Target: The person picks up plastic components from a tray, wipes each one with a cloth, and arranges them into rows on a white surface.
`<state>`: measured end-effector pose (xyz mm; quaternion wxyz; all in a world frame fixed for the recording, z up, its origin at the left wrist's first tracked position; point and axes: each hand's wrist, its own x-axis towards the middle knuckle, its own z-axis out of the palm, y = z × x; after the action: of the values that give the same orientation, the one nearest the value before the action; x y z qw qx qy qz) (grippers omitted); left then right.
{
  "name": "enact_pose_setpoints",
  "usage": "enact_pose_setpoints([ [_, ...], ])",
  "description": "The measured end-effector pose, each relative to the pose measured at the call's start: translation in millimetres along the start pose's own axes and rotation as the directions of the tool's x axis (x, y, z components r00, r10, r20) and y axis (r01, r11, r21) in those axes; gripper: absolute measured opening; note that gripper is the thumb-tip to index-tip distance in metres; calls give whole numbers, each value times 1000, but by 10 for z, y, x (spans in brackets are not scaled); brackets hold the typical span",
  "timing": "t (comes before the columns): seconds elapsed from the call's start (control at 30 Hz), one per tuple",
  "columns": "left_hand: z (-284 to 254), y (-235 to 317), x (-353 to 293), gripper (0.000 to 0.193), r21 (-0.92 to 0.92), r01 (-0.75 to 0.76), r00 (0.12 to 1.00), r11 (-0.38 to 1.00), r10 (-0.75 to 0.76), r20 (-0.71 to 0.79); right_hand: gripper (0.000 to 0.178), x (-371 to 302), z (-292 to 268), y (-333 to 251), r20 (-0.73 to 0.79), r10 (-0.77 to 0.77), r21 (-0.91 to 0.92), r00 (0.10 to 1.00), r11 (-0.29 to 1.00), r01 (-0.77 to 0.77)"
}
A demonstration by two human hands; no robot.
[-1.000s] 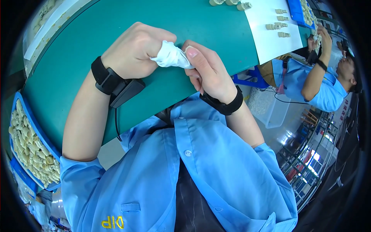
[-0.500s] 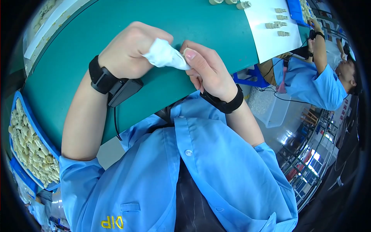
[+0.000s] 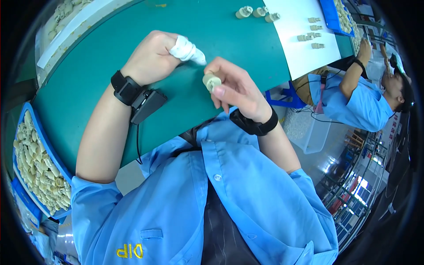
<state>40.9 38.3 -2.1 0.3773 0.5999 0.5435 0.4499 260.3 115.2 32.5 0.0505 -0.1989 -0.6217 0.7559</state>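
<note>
My right hand [image 3: 242,90] grips a cream cylindrical plastic fitting [image 3: 212,82] between thumb and fingers, with one end of it facing up. A little to the left, my left hand [image 3: 152,57] is curled like a fist. White wrapping [image 3: 187,50] covers one of its digits, which points toward my right hand without touching the fitting. The inside of the left hand is hidden, so I cannot make out whether it holds anything. Both hands are over the green tabletop [image 3: 190,99].
Three similar fittings [image 3: 259,12] stand at the far side. Several more [image 3: 304,38] lie on a white sheet [image 3: 293,57]. A blue bin [image 3: 56,164] of such parts is at the left. Far right, another person [image 3: 349,88] in blue works by a second bin [image 3: 334,17].
My hands have drawn apart, and the white-wrapped digit has moved off the right hand. The fitting, mostly covered before, now shows in my right hand. The view has shifted slightly.
</note>
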Motion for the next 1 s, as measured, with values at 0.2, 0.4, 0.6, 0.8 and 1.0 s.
enact_pose_setpoints([
  [0.2, -87, 100, 87, 26, 17, -28, 1000, 999, 28, 8, 39, -5, -23, -179, -46, -167, 11, 985, 986, 167],
  [0.4, -77, 111, 16, 12, 121, 7, 1000, 993, -4, -24, 46, -61, -109, -481, -20, -180, -65, 983, 982, 179],
  [0.6, 7, 71, -75, 19, 147, -48, 998, 988, 43, 37, 27, -25, -222, -858, -56, -281, -200, 958, 943, 265],
  [0.8, -29, 112, -36, 24, 130, -16, 999, 991, 11, 41, 35, -31, -382, -1835, -72, -508, -617, 858, 699, 362],
  [1.0, -32, 71, 29, 23, 147, -25, 999, 989, 18, 50, 34, 209, -515, -2963, 8, -775, -646, 632, 479, 595],
])
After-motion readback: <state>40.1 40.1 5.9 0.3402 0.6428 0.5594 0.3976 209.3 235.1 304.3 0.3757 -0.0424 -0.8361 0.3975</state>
